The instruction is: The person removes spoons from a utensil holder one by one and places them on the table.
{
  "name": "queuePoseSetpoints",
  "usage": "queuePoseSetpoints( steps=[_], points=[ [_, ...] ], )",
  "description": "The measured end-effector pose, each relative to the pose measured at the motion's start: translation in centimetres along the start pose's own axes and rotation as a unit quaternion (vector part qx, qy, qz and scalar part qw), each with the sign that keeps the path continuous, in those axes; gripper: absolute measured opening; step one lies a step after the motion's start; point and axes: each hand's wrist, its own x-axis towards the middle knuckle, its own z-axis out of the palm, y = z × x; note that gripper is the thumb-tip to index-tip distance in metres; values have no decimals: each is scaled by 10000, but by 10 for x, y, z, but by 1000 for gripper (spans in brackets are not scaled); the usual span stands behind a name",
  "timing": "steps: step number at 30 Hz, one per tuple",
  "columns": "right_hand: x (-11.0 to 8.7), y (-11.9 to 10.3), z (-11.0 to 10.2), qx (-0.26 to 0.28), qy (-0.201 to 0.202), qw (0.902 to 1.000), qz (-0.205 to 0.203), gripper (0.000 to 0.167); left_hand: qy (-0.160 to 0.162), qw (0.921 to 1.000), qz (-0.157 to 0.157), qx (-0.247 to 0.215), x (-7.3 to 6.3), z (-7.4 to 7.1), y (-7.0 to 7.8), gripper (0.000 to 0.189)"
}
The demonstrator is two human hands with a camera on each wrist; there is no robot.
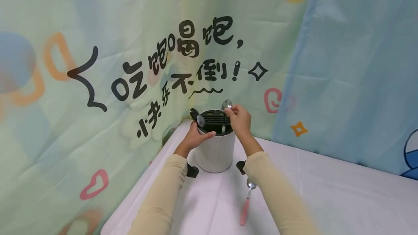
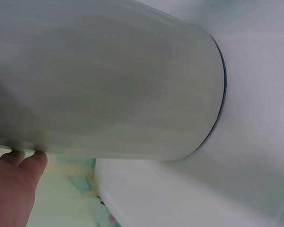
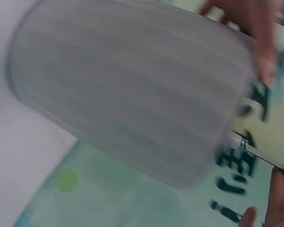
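Observation:
A white cylindrical utensil holder [image 1: 213, 155] with a black slotted insert [image 1: 215, 119] stands upright on the table. My left hand [image 1: 194, 137] grips its near left rim, thumb along the front edge and fingers at the side. In the left wrist view, fingertips [image 2: 34, 163] touch the holder's wall. My right hand [image 1: 240, 119] pinches a metal spoon [image 1: 226, 105] near its bowl, above the right side of the rim. Bowl up, the spoon points its handle down into the holder, and a pale collar [image 3: 239, 142] shows at the rim. The handle's lower part is hidden inside.
Beside my left hand, a metal spoon bowl [image 1: 200, 120] and a black rounded utensil head [image 1: 194, 113] stick up from the holder. A pink-handled spoon [image 1: 245, 207] lies on the white table [image 1: 326, 191] near my right forearm. Printed curtains [image 1: 196, 3] hang close behind.

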Motion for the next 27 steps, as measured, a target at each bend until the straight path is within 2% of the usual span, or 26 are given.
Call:
queuePoseSetpoints(
  steps=[3,5,7,9,11,12,15,17,18,20,23,25,27],
  points=[
    [5,-9,-21,721,362,9967,118,22,-13,10000,-40,27,-1,0,2,93],
    [7,-11,-38,1334,584,9890,239,16,-10,10000,-37,53,-2,0,2,93],
    [8,-11,-55,2114,761,9736,403,12,-15,10000,-36,71,-2,0,2,93],
    [7,-7,-73,2712,879,9566,600,15,-26,9999,-29,109,-2,-1,2,93],
    [3,0,-89,3063,932,9438,824,16,-31,9999,-12,118,-3,-1,2,93],
    [0,5,-97,3126,925,9404,968,16,-26,9999,-2,117,-3,-2,2,93],
    [-10,33,-116,2773,682,9458,1545,13,21,9999,37,96,-3,-3,1,93],
    [-17,63,-123,2455,404,9518,1794,15,51,10000,21,80,-2,-3,1,93],
    [-21,82,-125,2358,251,9530,1887,16,57,10000,5,71,-2,-3,1,93],
    [-24,143,-124,2526,-102,9511,1774,19,46,10000,7,51,-2,-3,2,93],
    [-47,192,-120,2220,-417,9542,1964,24,44,10000,17,53,-2,-2,3,92],
    [-67,205,-115,1796,-577,9584,2142,27,37,10000,36,48,-2,-1,4,91],
    [-91,184,-113,969,-649,9631,2426,30,32,10000,-17,81,-4,0,4,92]
  ],
)
